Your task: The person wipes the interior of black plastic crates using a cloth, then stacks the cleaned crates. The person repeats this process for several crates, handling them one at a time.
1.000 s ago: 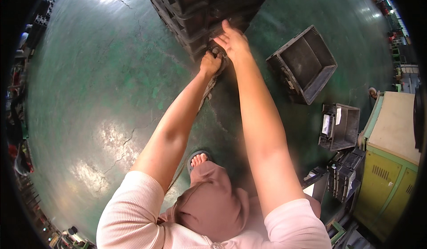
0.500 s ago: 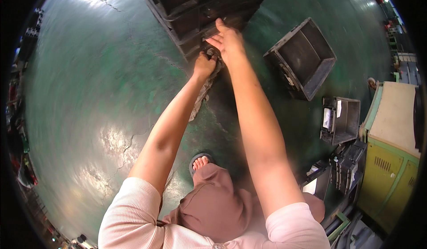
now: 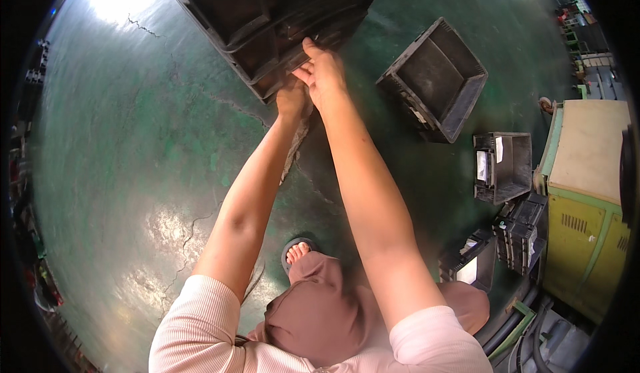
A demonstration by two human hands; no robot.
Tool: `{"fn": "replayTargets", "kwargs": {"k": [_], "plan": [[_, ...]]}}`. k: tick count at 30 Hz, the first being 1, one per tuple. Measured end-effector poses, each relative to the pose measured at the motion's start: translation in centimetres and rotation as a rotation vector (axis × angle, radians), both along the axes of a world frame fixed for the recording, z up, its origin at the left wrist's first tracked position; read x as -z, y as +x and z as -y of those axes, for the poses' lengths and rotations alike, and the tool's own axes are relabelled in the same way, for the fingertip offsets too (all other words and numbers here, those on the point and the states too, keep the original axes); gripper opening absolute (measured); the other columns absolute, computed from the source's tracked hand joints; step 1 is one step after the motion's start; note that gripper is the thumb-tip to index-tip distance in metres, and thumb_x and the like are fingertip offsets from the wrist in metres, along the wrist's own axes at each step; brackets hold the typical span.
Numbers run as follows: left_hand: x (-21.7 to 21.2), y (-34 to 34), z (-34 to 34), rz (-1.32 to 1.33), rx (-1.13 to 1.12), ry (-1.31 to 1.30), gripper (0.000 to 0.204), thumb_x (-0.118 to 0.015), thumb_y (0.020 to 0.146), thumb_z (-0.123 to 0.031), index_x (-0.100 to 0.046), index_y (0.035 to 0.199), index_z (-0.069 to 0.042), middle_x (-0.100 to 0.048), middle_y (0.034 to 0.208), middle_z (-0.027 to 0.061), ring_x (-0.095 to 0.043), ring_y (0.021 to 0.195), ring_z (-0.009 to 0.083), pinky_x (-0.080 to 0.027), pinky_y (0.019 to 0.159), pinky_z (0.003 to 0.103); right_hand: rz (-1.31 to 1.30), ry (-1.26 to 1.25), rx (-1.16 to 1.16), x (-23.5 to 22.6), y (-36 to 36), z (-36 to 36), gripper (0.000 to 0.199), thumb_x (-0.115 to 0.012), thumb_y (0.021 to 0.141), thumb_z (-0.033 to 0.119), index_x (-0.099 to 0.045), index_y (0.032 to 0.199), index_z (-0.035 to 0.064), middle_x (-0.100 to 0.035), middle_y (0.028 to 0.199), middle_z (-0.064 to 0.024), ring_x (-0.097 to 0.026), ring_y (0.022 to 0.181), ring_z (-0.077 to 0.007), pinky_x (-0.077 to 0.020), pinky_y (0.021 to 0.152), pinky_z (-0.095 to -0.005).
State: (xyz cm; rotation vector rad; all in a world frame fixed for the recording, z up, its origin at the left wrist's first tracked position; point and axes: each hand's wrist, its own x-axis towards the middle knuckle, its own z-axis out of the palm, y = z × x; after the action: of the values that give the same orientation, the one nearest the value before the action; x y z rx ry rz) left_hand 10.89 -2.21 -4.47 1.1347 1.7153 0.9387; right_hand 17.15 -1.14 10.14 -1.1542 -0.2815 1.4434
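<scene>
A stack of black plastic crates (image 3: 243, 30) stands in front of me at the top of the view, its near corner toward me. My right hand (image 3: 325, 76) is at that corner, thumb up against the crate wall and fingers curled at a lower rim. Just below and to the left, my left hand (image 3: 291, 98) is closed, close under the crate's lower edge. The right hand and the crate partly cover its fingers, so what it grips is hidden. Both arms reach straight forward.
An empty black crate (image 3: 433, 83) lies tilted on the green floor (image 3: 153, 140) at right. Smaller black bins (image 3: 503, 166) with white labels stand nearer, beside a yellow-green cabinet (image 3: 580, 240). Cracks run through the floor. My sandalled foot (image 3: 298, 253) is below my hands.
The whole view has shifted slightly. The crate stack sits further left and looks a little closer. My left hand has moved up under the crate edge, and the right hand stays at the corner.
</scene>
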Motion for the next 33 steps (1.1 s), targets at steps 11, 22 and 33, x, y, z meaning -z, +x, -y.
{"fn": "replayTargets", "kwargs": {"k": [11,22,33], "plan": [[1.4,0.4,-2.8,0.998,-0.127,-0.096,0.039,-0.036,0.098,-0.03,-0.044,0.13,-0.01,-0.051,0.128,0.0098,-0.054,0.111,0.0217,-0.042,0.093,0.031,0.087,-0.016,0.003,-0.6,-1.5,-3.0,0.037,-0.063,0.086,0.021,-0.05,0.111,-0.0031,-0.058,0.105,-0.0151,-0.06,0.092,-0.0269,-0.0513,0.083,-0.0409],[0.9,1.8,-2.2,1.139,-0.36,0.015,0.062,-0.057,0.089,-0.029,-0.031,0.14,-0.007,-0.046,0.132,0.0158,-0.047,0.118,0.0262,-0.042,0.094,0.038,0.111,-0.04,-0.076,-0.8,-0.9,-2.7,0.042,-0.058,0.089,0.019,-0.044,0.113,-0.0127,-0.051,0.109,-0.0243,-0.056,0.097,-0.0364,-0.056,0.077,-0.0516],[5.1,0.1,-5.1,1.92,0.224,0.192,0.044,-0.039,0.097,-0.042,-0.047,0.126,-0.01,-0.052,0.122,0.0033,-0.046,0.114,0.0115,-0.036,0.094,0.024,0.158,-0.014,-0.03,-0.3,-3.3,-4.6,0.045,-0.065,0.084,0.03,-0.051,0.112,-0.0023,-0.055,0.107,-0.0178,-0.059,0.09,-0.0325,-0.0585,0.067,-0.045]]}}
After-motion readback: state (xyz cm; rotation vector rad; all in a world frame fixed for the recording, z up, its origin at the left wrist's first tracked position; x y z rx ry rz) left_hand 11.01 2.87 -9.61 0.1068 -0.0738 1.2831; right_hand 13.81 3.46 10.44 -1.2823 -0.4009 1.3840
